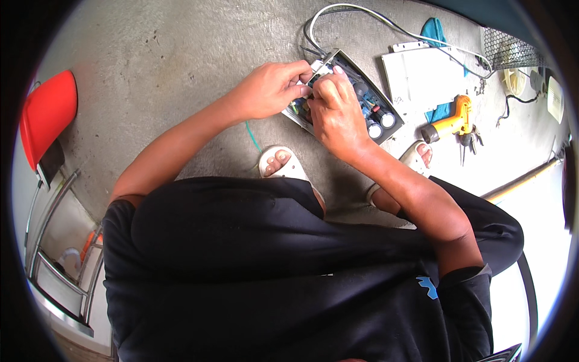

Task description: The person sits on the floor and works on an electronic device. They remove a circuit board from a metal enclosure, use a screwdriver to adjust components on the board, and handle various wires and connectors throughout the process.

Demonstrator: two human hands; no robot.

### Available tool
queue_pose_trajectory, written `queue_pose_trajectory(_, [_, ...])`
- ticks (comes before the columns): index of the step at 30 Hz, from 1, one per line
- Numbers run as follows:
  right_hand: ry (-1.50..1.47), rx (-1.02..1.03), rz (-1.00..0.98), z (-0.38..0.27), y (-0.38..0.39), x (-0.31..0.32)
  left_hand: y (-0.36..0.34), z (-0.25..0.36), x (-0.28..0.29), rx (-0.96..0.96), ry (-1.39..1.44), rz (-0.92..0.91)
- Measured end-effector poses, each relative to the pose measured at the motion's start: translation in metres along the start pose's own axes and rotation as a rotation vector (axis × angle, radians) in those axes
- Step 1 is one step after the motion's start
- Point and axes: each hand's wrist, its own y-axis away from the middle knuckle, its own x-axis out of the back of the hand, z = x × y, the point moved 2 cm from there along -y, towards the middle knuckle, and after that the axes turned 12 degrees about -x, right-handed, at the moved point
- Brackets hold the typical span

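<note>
On the concrete floor in front of my feet lies an open metal housing (394,128) with a circuit board and round capacitors (374,130) inside. My left hand (274,89) is at the housing's left side, its thumb and fingers pinched together near the edge. Over the middle of the board is my right hand (339,114), fingers curled down into the housing. Whatever either hand grips is hidden by the fingers. A pale cable (356,7) runs from the housing's far end and arcs off to the right.
Right of the housing lie a white metal panel (416,78), a blue cloth (434,31) and a yellow power drill (451,120). Hand tools (472,142) lie beside the drill. A red plastic seat (53,114) and a metal frame (57,271) stand at the left.
</note>
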Motion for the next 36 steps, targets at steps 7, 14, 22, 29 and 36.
queue_pose_trajectory(7, [0.124,0.036,0.008,-0.008,-0.001,0.004,-0.004,0.001,0.005,-0.008,0.041,0.033])
queue_pose_trajectory(14, [0.080,-0.031,-0.171,0.013,-0.004,0.028,0.006,0.008,0.002,-0.015,-0.139,-0.001])
queue_pose_trajectory(22, [0.051,-0.177,-0.272,0.002,-0.008,0.028,0.006,0.015,-0.008,-0.165,-0.441,0.031])
queue_pose_trajectory(29, [-0.094,0.060,-0.377,0.035,-0.014,0.046,0.009,0.014,-0.003,-0.146,-0.323,0.018])
queue_pose_trajectory(36, [-0.133,0.033,-0.386,0.037,-0.015,0.049,-0.006,-0.002,0.017,0.024,-0.021,0.101])
